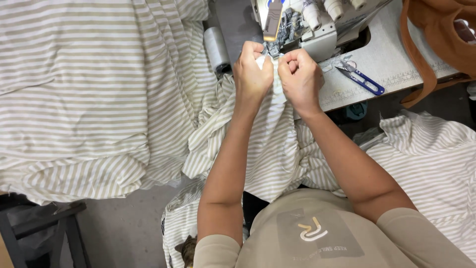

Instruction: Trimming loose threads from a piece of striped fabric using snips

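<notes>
Nearest me, striped fabric [277,149] drapes over my lap and runs far to the sewing machine [317,25]. My left hand [253,74] and right hand [299,79] pinch its edge, fists closed; I'd keep edges aligned, knuckles clear of the needle.

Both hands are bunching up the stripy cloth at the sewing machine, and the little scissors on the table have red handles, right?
Not quite: the head view shows the little scissors have blue handles, not red. The rest holds: the left hand and right hand both bunch the stripy cloth at the sewing machine.
</notes>
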